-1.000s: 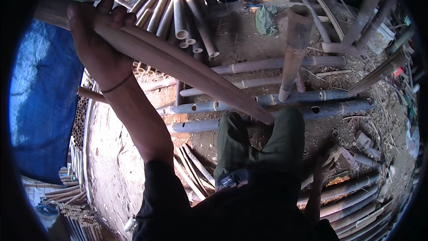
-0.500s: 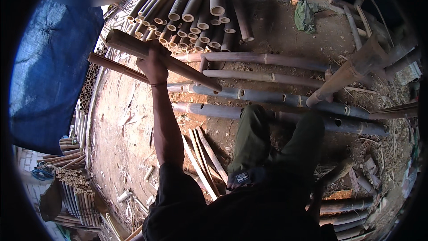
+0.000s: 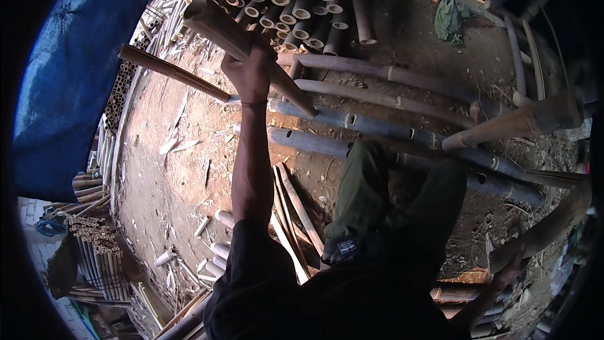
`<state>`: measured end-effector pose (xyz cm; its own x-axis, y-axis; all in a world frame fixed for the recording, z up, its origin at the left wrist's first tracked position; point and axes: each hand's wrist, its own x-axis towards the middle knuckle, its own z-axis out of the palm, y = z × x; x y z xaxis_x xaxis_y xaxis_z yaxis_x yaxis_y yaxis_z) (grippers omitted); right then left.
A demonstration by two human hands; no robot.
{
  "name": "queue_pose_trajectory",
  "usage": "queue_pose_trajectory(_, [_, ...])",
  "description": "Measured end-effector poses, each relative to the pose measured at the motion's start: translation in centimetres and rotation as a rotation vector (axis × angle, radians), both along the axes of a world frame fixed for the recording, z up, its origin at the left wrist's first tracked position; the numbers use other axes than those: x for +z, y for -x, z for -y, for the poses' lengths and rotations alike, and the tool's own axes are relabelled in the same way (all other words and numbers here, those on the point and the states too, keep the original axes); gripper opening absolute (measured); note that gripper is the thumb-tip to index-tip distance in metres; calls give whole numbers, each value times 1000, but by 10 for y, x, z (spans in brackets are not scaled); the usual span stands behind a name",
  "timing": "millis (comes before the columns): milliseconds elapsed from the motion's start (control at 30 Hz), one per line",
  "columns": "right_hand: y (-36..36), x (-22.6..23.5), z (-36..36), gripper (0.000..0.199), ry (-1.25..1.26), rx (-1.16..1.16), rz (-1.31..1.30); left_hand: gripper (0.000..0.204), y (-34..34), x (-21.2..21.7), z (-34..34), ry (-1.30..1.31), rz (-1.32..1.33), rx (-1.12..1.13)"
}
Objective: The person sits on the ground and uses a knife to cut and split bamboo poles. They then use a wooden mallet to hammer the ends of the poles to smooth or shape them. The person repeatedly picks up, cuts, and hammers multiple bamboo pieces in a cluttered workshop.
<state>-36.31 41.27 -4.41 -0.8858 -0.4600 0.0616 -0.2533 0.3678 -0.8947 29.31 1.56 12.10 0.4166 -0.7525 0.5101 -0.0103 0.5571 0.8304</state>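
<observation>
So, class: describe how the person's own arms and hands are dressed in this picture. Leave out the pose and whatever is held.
The left hand is bare, no glove, with a thin band round the wrist. The left forearm is bare; a dark short sleeve begins at the upper arm. The right hand, low at the right edge, also looks ungloved, though it is dim there. No watch or markings show.
</observation>
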Motion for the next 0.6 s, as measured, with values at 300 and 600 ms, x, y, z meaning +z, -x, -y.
queue_pose_trajectory(300, [-258,298,254,79,551,1160,-501,18,-31,10,64,37,-35,-20])
queue_pose_trajectory(600, [-447,393,362,81,355,1564,-1166,16,-59,-2,13,-67,61,9])
